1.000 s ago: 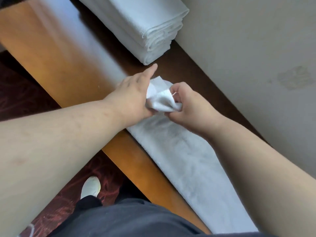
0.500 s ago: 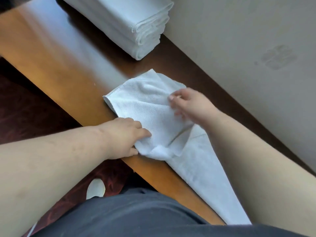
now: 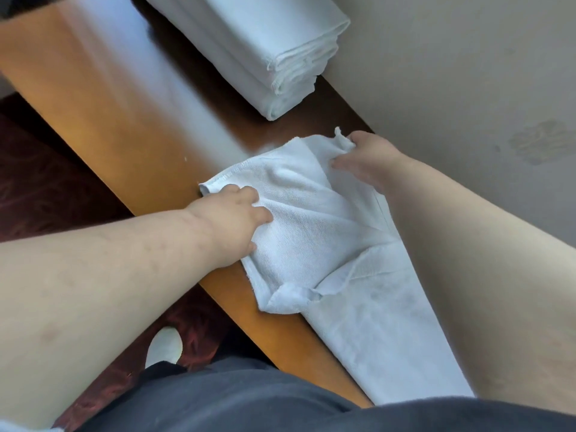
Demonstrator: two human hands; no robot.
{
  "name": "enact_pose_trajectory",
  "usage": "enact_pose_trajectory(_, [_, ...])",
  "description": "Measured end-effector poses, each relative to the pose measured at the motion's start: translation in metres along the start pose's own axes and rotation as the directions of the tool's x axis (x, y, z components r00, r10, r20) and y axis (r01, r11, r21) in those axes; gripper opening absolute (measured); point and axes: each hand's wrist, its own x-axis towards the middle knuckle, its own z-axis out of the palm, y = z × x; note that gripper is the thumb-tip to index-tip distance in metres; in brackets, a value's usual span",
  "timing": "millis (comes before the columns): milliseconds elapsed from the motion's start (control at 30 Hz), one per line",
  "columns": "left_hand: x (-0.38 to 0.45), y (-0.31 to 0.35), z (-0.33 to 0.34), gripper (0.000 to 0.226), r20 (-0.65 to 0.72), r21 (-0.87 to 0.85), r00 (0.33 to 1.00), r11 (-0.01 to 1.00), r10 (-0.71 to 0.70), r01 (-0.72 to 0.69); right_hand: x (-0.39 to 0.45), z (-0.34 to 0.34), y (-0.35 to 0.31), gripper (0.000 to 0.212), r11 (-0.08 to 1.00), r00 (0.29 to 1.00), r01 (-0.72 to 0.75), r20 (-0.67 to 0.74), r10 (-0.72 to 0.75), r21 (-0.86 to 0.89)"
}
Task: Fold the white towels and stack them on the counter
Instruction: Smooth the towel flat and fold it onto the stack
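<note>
Two hands are working one white towel (image 3: 311, 219) that is lying on the wooden counter (image 3: 131, 113), on the near side of the stack of folded towels (image 3: 265, 48) and well apart from it. The left hand (image 3: 230, 219) is resting on the towel's outer edge, its fingers curled over the cloth and seemingly gripping it. The right hand (image 3: 364, 157) is pinching the corner closest to the stack, a tuft of cloth standing up between thumb and fingers. The far end is lying doubled back over the long strip, crooked, with a rumpled corner (image 3: 286, 299) bunching on the side away from the stack. To my eye the fold needs squaring: pulling both corners taut, lining the edges up, then smoothing that lump flat.

The wall (image 3: 467, 88) is running close beside the stack and the right hand, leaving little elbow room. The towel's outer edge is sitting at the counter's lip, so a careless tug may be dragging it off.
</note>
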Motion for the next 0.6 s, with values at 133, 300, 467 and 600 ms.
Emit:
enact_pose_trajectory(133, [0.005, -0.002, -0.009, 0.057, 0.029, 0.015, 1.000, 1.000, 0.003, -0.004, 0.012, -0.016, 0.003, 0.030, 0.977, 0.988, 0.044, -0.151, -0.013, 0.208])
enact_pose_trajectory(300, [0.009, 0.000, -0.012, 0.051, 0.034, 0.011, 0.999, 1.000, 0.003, -0.003, 0.025, 0.000, 0.014, 0.044, 0.995, 0.850, 0.062, -0.527, -0.014, 0.073])
enact_pose_trajectory(467, [0.007, 0.001, -0.010, 0.055, 0.030, -0.021, 1.000, 1.000, -0.009, 0.010, 0.026, 0.022, 0.026, 0.067, 0.997, 0.875, -0.051, -0.480, 0.069, 0.050])
enact_pose_trajectory(600, [0.007, 0.000, -0.009, 0.058, 0.033, -0.031, 0.999, 1.000, -0.006, 0.007, 0.035, 0.019, 0.047, 0.067, 0.987, 0.940, -0.162, -0.302, 0.157, 0.008])
